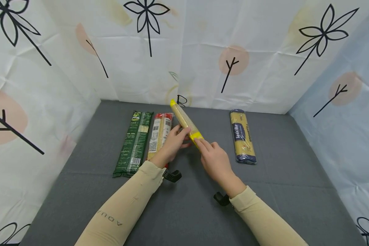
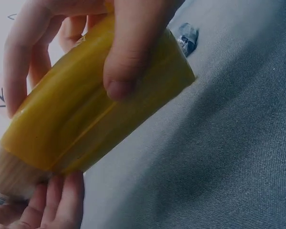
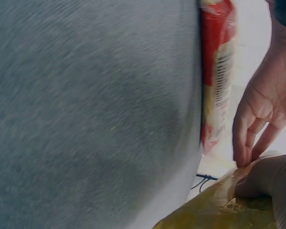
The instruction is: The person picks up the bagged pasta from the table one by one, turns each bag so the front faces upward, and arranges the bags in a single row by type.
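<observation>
A spaghetti pack (image 1: 185,119) with yellow ends is held tilted above the table, its far end pointing up and left. My left hand (image 1: 171,144) holds its left side near the middle. With thumb and fingers on opposite sides, my right hand (image 1: 216,160) grips the near yellow end. In the left wrist view, the right thumb lies across the yellow wrapper (image 2: 71,119), and the left fingers (image 2: 66,198) touch its lower edge. Beside my left hand lies a red-ended pasta pack (image 1: 155,136), partly hidden by that hand and forearm.
On the dark grey table (image 1: 190,212), a green spaghetti pack (image 1: 133,143) lies at the left. A blue-and-yellow pasta pack (image 1: 243,136) lies at the right. Patterned white cloth (image 1: 200,68) hangs behind the table and along both sides.
</observation>
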`<state>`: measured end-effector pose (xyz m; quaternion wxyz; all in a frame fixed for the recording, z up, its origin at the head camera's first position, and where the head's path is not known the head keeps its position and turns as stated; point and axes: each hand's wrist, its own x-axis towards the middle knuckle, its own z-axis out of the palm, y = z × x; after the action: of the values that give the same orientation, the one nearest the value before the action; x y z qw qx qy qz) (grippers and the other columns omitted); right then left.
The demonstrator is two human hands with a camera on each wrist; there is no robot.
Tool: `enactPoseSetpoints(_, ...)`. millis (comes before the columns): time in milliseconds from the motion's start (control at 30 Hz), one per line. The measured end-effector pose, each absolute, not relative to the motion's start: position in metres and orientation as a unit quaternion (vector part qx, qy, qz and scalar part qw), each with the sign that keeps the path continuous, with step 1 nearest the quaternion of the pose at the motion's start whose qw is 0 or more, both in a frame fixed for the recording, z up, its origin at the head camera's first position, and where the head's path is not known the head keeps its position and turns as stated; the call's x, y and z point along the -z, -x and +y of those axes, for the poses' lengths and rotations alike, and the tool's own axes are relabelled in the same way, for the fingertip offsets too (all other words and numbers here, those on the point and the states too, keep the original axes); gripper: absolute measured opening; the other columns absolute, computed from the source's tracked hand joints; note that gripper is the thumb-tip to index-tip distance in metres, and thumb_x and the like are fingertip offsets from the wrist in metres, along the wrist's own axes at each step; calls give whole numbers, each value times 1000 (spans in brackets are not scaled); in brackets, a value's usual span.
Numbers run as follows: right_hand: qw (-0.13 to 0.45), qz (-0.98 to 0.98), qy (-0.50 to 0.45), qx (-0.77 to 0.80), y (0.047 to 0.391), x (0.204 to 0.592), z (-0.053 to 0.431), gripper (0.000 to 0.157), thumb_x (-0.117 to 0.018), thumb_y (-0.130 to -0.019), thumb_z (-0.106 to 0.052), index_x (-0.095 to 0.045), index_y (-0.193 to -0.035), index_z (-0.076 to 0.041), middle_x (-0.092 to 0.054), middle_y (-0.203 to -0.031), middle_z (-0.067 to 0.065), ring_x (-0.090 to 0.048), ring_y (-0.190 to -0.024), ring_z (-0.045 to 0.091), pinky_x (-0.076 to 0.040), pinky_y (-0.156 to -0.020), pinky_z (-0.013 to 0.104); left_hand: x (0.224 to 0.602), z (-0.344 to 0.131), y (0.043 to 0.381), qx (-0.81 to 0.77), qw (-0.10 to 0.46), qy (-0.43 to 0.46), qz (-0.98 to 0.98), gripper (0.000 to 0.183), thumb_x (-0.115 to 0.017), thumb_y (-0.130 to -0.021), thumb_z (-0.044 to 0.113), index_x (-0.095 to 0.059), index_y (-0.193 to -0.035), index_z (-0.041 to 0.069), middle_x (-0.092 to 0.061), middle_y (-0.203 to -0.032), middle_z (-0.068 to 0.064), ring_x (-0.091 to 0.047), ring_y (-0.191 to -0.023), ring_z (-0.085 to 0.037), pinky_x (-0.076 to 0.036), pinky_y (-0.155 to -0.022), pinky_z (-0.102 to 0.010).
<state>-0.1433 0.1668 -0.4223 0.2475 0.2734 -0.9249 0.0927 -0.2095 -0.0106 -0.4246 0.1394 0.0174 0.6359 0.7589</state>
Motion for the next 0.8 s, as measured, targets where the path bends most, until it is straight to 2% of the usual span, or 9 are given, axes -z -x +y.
enactPoseSetpoints(100,269,-917,-290,-53,143,426,167,57,-74,-79,-3,-58,-133,-11,-62,-122,8,-58,-77,27,-52,-58,36,427,-11,210,-763,128,-1,634,58,-60,-95,42,-41,-140,12,-57,-122,-14,-62,-106,-28,-51,-89,-48)
enactPoseSetpoints(233,264,-916,-301,-17,140,428,166,55,-75,-84,-6,-57,-136,-12,-61,-124,8,-57,-78,27,-53,-61,36,427,-10,211,-759,118,27,639,61,-62,-94,44,-38,-138,11,-55,-121,-15,-62,-102,-28,-53,-85,-45)
enactPoseSetpoints(367,254,-917,-308,3,135,426,163,53,-72,-87,-6,-55,-137,-13,-59,-127,9,-57,-81,29,-52,-62,37,422,-11,209,-759,120,49,638,71,-65,-92,40,-28,-145,11,-49,-126,-15,-61,-106,-29,-54,-82,-42)
enactPoseSetpoints(500,258,-913,-315,14,132,427,160,51,-71,-88,-6,-56,-137,-13,-59,-128,10,-57,-81,30,-52,-63,38,423,-9,208,-769,111,67,625,74,-67,-93,31,-22,-149,12,-46,-128,-15,-60,-108,-30,-53,-85,-42)
enactPoseSetpoints(800,264,-908,-324,16,131,430,156,49,-72,-87,-8,-58,-134,-13,-58,-126,10,-56,-79,29,-52,-62,38,431,-6,206,-765,97,95,630,64,-65,-93,27,-30,-144,11,-48,-126,-15,-60,-108,-29,-53,-84,-40)
